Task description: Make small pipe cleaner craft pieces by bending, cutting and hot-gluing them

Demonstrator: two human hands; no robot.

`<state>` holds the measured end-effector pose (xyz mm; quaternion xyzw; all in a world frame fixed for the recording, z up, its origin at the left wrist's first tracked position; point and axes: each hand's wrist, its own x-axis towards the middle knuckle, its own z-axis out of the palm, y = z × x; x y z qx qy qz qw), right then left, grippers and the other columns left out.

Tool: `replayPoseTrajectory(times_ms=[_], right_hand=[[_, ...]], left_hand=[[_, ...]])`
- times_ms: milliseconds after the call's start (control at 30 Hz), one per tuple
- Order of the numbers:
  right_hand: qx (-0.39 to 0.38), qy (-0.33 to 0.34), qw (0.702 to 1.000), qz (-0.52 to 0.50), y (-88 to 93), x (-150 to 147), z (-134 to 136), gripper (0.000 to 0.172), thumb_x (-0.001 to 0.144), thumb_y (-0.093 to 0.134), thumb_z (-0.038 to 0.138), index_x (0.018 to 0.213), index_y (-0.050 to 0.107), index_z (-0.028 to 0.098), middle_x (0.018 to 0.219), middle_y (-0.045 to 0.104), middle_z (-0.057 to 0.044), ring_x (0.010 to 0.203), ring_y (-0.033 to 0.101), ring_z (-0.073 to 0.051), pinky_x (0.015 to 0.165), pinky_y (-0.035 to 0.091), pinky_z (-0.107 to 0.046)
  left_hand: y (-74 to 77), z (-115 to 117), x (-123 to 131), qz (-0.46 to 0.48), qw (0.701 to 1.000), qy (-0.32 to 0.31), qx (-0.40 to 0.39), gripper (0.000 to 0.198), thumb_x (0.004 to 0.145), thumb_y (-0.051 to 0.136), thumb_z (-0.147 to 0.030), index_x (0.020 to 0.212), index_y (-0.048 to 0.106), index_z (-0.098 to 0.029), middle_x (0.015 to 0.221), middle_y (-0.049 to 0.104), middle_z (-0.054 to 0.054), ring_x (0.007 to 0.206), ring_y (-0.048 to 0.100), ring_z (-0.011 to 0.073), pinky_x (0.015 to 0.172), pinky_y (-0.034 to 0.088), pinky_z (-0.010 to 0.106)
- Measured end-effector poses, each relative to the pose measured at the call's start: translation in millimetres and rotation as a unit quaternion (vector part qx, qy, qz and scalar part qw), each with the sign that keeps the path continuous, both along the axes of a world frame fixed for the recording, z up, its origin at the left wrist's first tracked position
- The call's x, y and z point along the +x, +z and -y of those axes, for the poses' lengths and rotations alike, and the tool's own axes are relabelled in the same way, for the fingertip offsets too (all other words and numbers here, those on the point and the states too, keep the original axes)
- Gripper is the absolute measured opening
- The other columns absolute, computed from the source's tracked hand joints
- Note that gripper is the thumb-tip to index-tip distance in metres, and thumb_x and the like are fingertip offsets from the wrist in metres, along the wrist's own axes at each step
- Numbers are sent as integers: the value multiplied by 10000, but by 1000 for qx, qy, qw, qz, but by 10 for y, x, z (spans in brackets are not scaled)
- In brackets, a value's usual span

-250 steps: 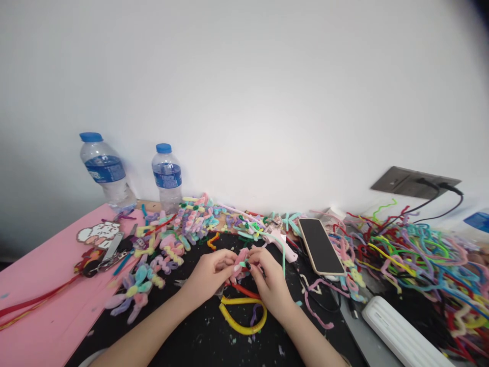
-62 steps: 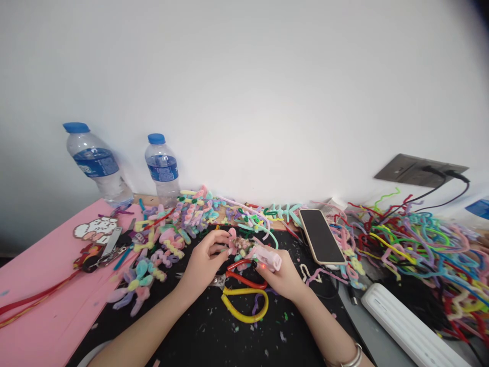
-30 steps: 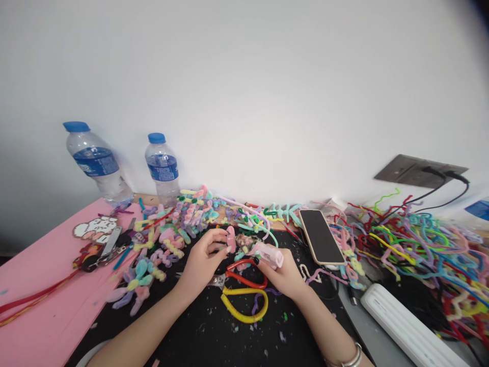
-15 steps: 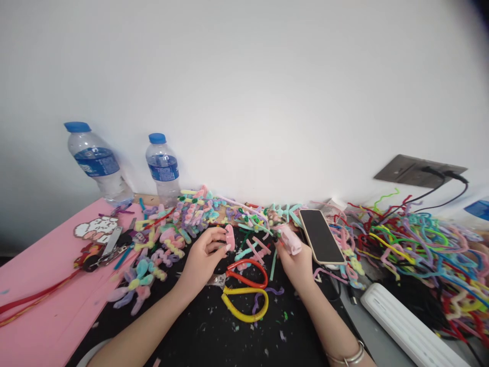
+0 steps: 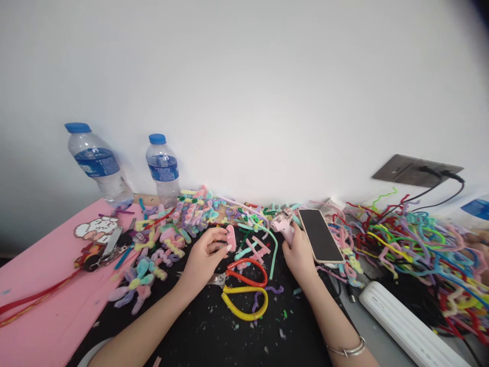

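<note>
Between the thumb and fingers of my left hand (image 5: 208, 255) is a short pink bent pipe cleaner piece (image 5: 231, 238), held above the black mat (image 5: 214, 336). My right hand (image 5: 300, 255) is wrapped around the handle of a small pink glue gun (image 5: 282, 224), its body pointing up and left beside the phone (image 5: 321, 235). Below and between the hands lie scissors (image 5: 244, 288) with one red and one yellow handle; my left wrist partly covers their blades. Pink and mint pipe cleaner pieces (image 5: 260, 248) lie between the hands.
Finished-looking pipe cleaner shapes (image 5: 198, 211) pile up along the wall. Two water bottles (image 5: 163, 168) stand at the back left, by a pink board (image 5: 34, 285). Loose pipe cleaners (image 5: 416, 244) heap at right, near a white power strip (image 5: 405, 321) and a wall socket (image 5: 412, 171).
My right hand has turned the glue gun, so its body now points up and left, away from me. My left hand stays nearly still with the pink piece.
</note>
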<state>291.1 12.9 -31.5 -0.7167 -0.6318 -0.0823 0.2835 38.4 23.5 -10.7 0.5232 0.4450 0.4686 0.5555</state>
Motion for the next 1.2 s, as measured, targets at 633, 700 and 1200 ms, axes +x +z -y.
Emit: replayPoseTrajectory(times_ms=[633, 700, 1200], right_hand=[[13, 74, 997, -15, 21, -77, 19, 365, 758, 472, 165, 1121, 505, 146, 1070, 600, -142, 1006, 549, -297, 862, 452, -469], [31, 82, 995, -37, 4, -54, 4, 410, 725, 429, 89, 1122, 503, 158, 1101, 582, -138, 1047, 539, -283, 893, 442, -466], [84, 180, 976, -91, 299, -303, 149, 185, 817, 481, 173, 984, 558, 199, 1031, 560, -104, 1013, 527, -248, 886, 432, -426]], left_hand=[[-25, 33, 30, 6, 999, -31, 23, 254, 705, 631, -239, 933, 528, -194, 920, 583, 30, 786, 623, 155, 718, 515, 287], [-30, 33, 27, 5, 999, -30, 22, 256, 702, 633, -238, 932, 531, -193, 920, 585, 31, 786, 623, 157, 715, 515, 287], [-48, 56, 32, 0, 999, -46, 24, 237, 725, 617, -210, 948, 538, -194, 938, 583, 36, 810, 622, 159, 708, 513, 269]])
